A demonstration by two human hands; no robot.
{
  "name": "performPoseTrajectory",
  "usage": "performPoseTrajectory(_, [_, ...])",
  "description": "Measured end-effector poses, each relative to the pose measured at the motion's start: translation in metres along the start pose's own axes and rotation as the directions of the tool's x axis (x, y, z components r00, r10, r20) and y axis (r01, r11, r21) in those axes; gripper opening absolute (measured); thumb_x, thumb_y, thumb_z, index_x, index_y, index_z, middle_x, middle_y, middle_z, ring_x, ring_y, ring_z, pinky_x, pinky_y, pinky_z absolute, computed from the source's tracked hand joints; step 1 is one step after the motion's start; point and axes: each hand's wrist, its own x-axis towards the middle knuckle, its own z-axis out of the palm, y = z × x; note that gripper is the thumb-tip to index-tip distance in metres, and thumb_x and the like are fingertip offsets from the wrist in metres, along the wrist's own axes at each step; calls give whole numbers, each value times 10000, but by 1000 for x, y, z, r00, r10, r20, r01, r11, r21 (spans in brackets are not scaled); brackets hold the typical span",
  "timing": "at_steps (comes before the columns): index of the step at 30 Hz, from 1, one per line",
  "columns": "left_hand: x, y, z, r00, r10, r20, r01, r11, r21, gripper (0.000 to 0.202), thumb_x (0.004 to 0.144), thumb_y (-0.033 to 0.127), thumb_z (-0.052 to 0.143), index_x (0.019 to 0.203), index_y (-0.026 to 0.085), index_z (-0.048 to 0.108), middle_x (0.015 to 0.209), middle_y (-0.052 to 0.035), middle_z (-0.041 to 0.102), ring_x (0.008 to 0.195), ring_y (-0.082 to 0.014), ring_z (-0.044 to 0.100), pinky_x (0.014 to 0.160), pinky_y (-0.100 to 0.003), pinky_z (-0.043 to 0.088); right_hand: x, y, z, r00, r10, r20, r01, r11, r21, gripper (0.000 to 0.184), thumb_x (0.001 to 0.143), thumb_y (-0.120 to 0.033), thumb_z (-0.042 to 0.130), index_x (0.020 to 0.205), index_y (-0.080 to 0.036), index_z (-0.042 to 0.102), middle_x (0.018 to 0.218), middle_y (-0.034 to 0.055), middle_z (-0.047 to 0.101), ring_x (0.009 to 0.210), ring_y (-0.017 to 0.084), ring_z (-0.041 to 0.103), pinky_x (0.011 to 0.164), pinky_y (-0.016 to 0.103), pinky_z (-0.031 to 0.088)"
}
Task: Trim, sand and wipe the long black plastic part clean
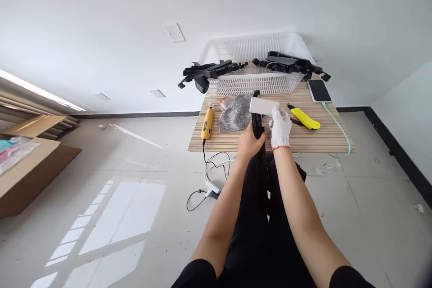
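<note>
My bare left hand is wrapped round a long black plastic part that runs from the table toward my lap. In a white knitted glove with an orange cuff, my right hand grips a white flat rectangular block by its right end. The block lies across the upper part of the black piece; whether they touch I cannot tell. A grey speckled cloth sits just left of them, partly over another white glove. To the right of my gloved hand is a yellow utility knife.
A white plastic basket with several black plastic parts stands against the wall. On the table lie a yellow corded rotary tool and a charging phone. Cables and a power strip are on the floor, with a cardboard box at left.
</note>
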Motion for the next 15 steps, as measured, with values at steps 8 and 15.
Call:
performPoseTrajectory(8, [-55, 9, 4, 970, -87, -227, 82, 996, -34, 808, 921, 373, 619, 1574, 107, 224, 1551, -287, 330, 1521, -398, 300, 1193, -625, 330, -5, 10, -5, 984, -81, 156, 131, 929, -346, 438, 822, -523, 692, 1079, -169, 674, 826, -4, 677, 568, 93, 530, 524, 226, 460])
performPoseTrajectory(15, [-98, 53, -57, 992, 64, -106, -89, 964, -249, 341, 986, 400, 558, 1311, 299, 581, 1334, -122, 611, 1353, -326, 531, 1134, -533, 466, 1, 19, -10, 969, -156, 192, 238, 800, -552, 404, 838, -537, 675, 1038, -187, 683, 954, 61, 736, 805, 185, 659, 752, 324, 541])
